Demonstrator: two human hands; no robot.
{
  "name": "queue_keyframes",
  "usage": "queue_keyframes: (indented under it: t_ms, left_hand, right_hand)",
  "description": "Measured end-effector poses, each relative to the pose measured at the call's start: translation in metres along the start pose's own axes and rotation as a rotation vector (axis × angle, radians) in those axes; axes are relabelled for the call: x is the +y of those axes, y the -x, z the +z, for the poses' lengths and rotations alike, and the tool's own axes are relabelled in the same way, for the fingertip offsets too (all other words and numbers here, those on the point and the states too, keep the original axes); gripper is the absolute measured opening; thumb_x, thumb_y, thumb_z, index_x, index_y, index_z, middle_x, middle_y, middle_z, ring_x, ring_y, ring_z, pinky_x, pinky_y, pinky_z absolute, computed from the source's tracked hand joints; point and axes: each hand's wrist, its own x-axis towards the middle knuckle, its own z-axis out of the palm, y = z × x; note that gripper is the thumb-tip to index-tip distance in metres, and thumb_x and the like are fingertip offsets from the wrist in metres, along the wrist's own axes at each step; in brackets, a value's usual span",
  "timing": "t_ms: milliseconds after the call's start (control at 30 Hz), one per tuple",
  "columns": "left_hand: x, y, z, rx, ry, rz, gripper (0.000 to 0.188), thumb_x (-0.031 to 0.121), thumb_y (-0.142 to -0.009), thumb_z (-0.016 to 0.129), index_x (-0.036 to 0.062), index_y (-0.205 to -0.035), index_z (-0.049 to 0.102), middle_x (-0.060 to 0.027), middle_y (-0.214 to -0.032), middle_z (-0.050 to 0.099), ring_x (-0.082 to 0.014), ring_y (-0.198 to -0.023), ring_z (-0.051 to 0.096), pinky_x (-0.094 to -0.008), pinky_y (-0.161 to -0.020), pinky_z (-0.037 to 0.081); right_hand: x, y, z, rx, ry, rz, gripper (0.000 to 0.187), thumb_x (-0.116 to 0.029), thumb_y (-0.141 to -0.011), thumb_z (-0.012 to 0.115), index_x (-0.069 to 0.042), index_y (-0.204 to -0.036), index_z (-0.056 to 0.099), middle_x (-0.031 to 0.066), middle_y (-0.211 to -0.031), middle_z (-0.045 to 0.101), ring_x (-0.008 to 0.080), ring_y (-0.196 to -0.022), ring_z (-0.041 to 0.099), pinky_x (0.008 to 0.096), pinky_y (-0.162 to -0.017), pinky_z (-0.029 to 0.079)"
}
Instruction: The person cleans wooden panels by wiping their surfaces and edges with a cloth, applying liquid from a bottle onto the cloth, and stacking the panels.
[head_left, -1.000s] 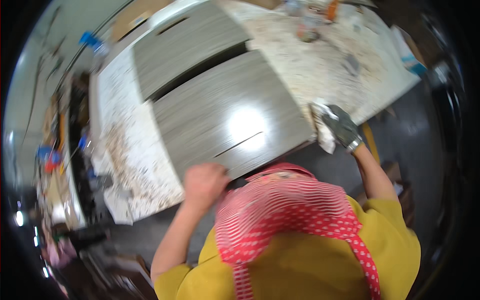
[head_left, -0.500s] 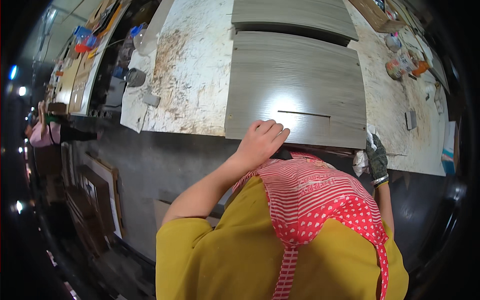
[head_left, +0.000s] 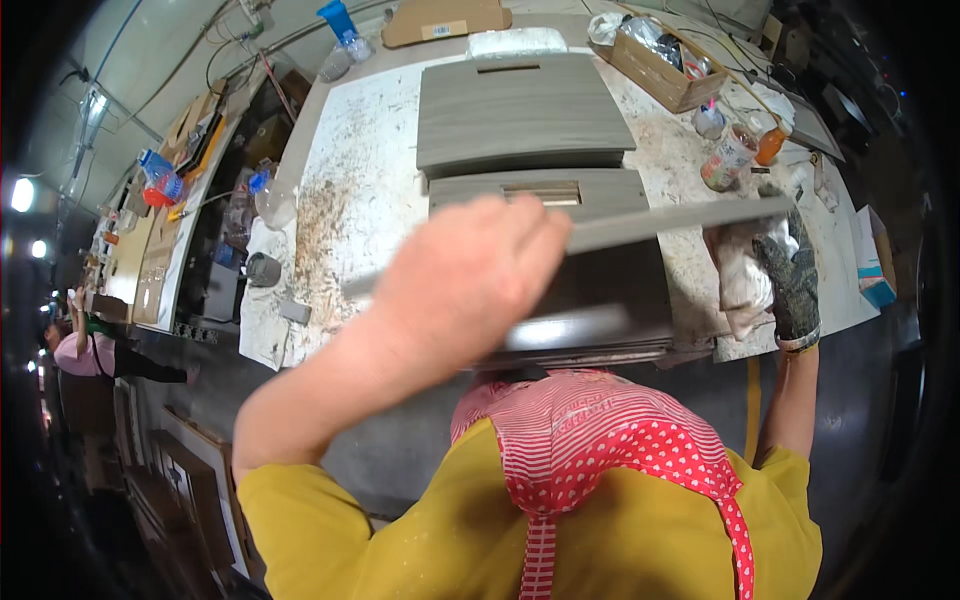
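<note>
1. Panel (head_left: 680, 222), grey and tilted, hangs raised over the tabletop's (head_left: 350, 210) near edge.
2. Left hand (head_left: 470, 275), bare, clamps its left end.
3. Right hand (head_left: 790, 285), gloved, closes on its right end beside a white cloth (head_left: 738, 275).

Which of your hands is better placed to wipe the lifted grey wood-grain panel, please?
Right, probably. The gloved right hand holds a white cloth against the raised edge of the grey wood-grain panel. The bare left hand grips that edge, keeping the panel tilted up, so it seems occupied.

Two panels (head_left: 520, 115) on workbench (head_left: 350, 200), box (head_left: 660, 70) behind-right.
</note>
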Motion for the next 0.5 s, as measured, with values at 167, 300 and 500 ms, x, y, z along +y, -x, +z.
queue_keyframes:
  t_ms: [167, 300, 500]
  left_hand:
    - [0.025, 0.016, 0.013, 0.008, -0.006, 0.015, 0.027, 0.011, -0.069, 0.057, 0.006, -0.096, 0.058, -0.0021, -0.083, 0.058, -0.0137, -0.069, 0.056, -0.0259, -0.056, 0.043]
    - [0.025, 0.031, 0.033, 0.0, -0.043, 0.07, 0.03, 0.013, -0.066, 0.055, 0.0062, -0.096, 0.058, -0.0011, -0.082, 0.057, -0.0122, -0.069, 0.055, -0.0223, -0.054, 0.039]
    - [0.033, 0.09, 0.117, -0.04, 0.119, 0.059, 0.026, 0.014, -0.068, 0.056, 0.0092, -0.093, 0.057, -0.0003, -0.084, 0.056, -0.0125, -0.076, 0.054, -0.0237, -0.056, 0.039]
  right_hand:
    - [0.002, 0.001, -0.005, -0.194, -0.212, 0.092, 0.033, -0.014, -0.084, 0.062, 0.0, -0.113, 0.055, 0.0096, -0.11, 0.058, 0.0183, -0.1, 0.055, 0.028, -0.086, 0.045]
    - [0.024, 0.002, -0.022, -0.384, 0.018, -0.028, 0.051, -0.021, -0.074, 0.067, 0.0, -0.118, 0.052, 0.0086, -0.115, 0.056, 0.0192, -0.108, 0.051, 0.0324, -0.096, 0.038]
    - [0.055, 0.044, 0.026, -0.589, 0.598, -0.388, 0.053, -0.019, -0.074, 0.062, -0.005, -0.124, 0.051, 0.0124, -0.121, 0.055, 0.0306, -0.108, 0.051, 0.0376, -0.097, 0.035]
